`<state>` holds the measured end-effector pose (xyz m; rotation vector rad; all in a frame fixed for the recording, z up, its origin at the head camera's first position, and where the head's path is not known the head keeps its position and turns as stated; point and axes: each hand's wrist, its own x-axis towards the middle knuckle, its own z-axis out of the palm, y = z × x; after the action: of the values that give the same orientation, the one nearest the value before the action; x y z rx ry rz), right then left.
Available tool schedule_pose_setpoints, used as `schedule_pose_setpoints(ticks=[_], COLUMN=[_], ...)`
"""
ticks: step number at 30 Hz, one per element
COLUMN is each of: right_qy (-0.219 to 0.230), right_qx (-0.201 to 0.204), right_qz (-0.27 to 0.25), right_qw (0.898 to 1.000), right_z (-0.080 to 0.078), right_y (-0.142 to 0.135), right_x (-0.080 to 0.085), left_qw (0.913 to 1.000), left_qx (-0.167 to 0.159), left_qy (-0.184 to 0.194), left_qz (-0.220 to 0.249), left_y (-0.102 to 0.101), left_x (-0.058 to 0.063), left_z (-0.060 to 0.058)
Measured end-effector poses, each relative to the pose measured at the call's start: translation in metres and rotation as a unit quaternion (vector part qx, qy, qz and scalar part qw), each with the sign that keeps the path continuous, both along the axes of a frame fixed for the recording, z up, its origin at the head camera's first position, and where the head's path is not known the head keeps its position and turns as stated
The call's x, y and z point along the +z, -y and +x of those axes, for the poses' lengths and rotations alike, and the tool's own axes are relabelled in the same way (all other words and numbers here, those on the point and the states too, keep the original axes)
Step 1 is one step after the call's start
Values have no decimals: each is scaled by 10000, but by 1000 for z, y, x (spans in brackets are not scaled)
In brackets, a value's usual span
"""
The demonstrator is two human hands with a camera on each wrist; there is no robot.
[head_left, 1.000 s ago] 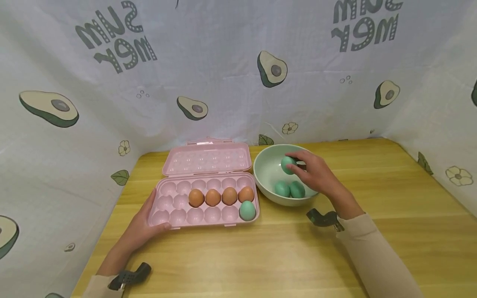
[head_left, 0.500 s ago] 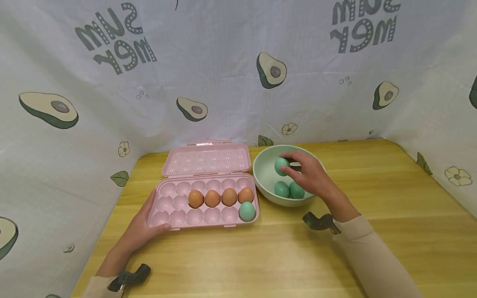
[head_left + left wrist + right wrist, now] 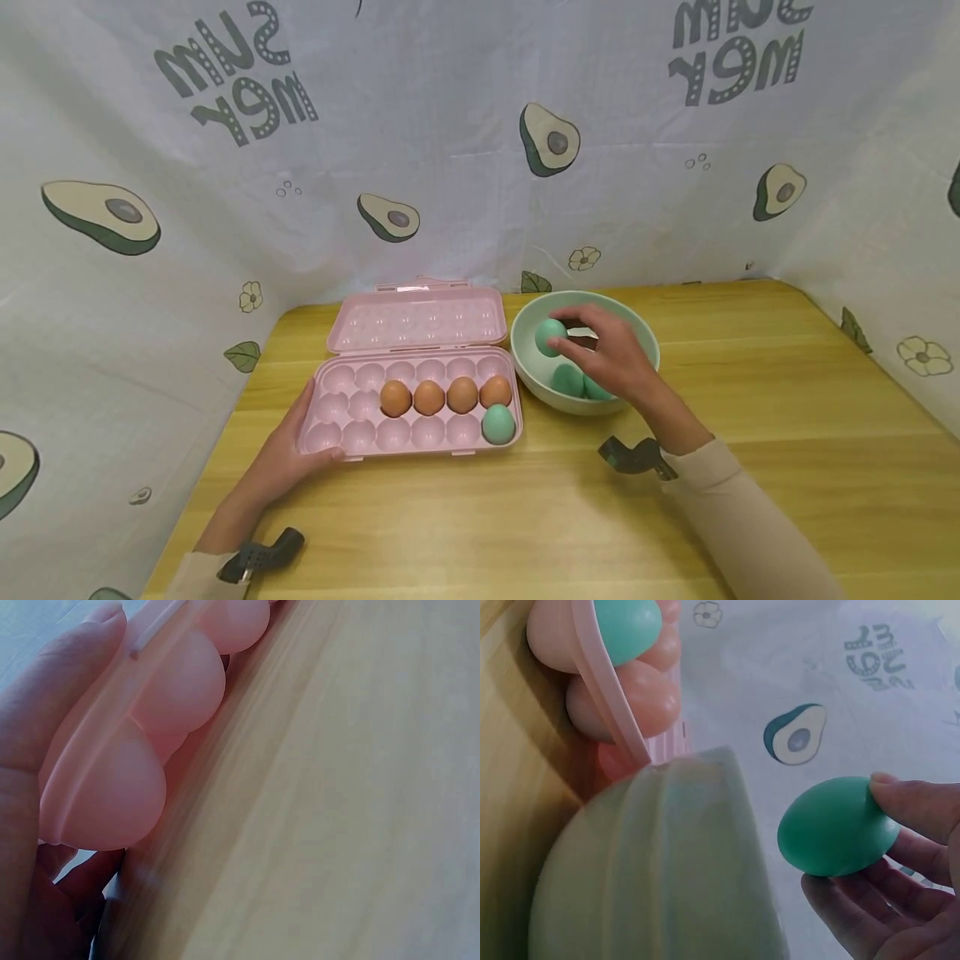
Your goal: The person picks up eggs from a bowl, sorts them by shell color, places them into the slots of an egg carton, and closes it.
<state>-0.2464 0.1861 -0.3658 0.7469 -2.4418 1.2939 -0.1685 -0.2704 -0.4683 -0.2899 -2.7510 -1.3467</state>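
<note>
In the head view my right hand (image 3: 609, 350) pinches a green egg (image 3: 551, 337) between thumb and fingertips above the left part of a pale green bowl (image 3: 528, 379). The right wrist view shows that egg (image 3: 836, 829) apart from the bowl's rim. More green eggs (image 3: 567, 381) lie in the bowl, partly hidden by my hand. My left hand (image 3: 285, 454) holds the left end of a pink egg carton (image 3: 375, 454), thumb at the front edge, fingers along the side. Several brown eggs (image 3: 429, 398) sit in its middle row. One green egg (image 3: 498, 424) fills the front right hollow.
The carton's lid (image 3: 417, 321) lies folded back behind it. Bowl and carton stand side by side on a wooden table (image 3: 480, 525). A white printed cloth (image 3: 465, 167) hangs behind and at both sides of the table.
My right hand has moved left over the bowl with the green egg between its fingers. The left hand and the carton have stayed in place.
</note>
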Motion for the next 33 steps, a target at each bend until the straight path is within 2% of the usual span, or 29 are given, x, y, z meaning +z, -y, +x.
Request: schedule_pose_setpoints(ticks=[16,23,33], right_qy=[465,584,677], right_qx=[398,561,791], right_qz=[-765,-868,-1009], right_qw=[9952,9929,9894], right_z=[11,32,37], right_y=[21,36,46], right_x=[-2,20,18], left_qw=[10000,10000,10000], left_qx=[5,20,61], left_qy=[17,7,56], left_qz=[34,21,-12], left_y=[-1,-1,-1], left_x=[0,1,1], left_z=[0,0,0])
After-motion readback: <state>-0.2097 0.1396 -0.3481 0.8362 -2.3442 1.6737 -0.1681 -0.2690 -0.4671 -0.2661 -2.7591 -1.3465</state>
